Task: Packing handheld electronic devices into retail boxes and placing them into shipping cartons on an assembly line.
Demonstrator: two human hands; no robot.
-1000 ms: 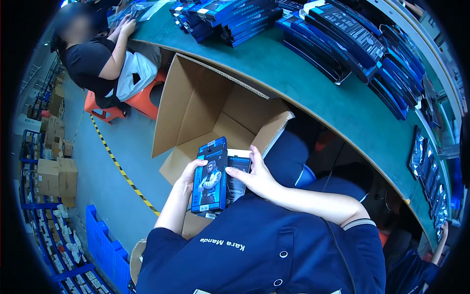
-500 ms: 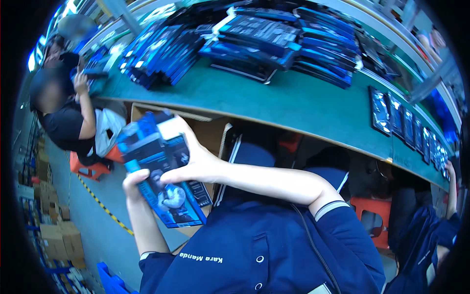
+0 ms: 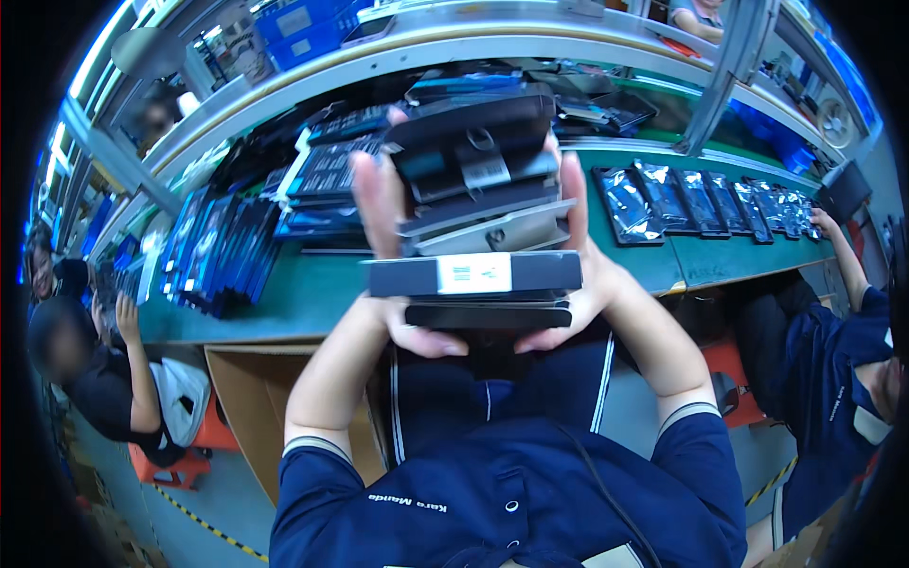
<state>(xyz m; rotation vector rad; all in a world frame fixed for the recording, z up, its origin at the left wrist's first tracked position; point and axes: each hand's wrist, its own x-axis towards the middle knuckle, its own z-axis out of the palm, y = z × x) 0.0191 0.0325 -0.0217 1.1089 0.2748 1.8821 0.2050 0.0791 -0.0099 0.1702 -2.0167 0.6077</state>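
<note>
Mostly hidden behind the raised stack of dark flat boxes (image 3: pixel 478 213): both palms, plus the near strip of the green desk (image 3: pixel 312 293). Left hand (image 3: pixel 393 275) cupped along the stack's left edge, thumb curled beneath; right hand (image 3: pixel 568 275) mirrored on the right edge, fingers upright, gripping firmly. Held chest-high above the desk's front edge, cardboard box (image 3: pixel 251 407) lower left, foil packets (image 3: pixel 701 199) lined up at right.

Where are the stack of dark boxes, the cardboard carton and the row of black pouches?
stack of dark boxes (image 3: pixel 472 275), head view, front edge of a lower box.
cardboard carton (image 3: pixel 248 407), head view, inner wall.
row of black pouches (image 3: pixel 701 197), head view, a middle pouch.
</note>
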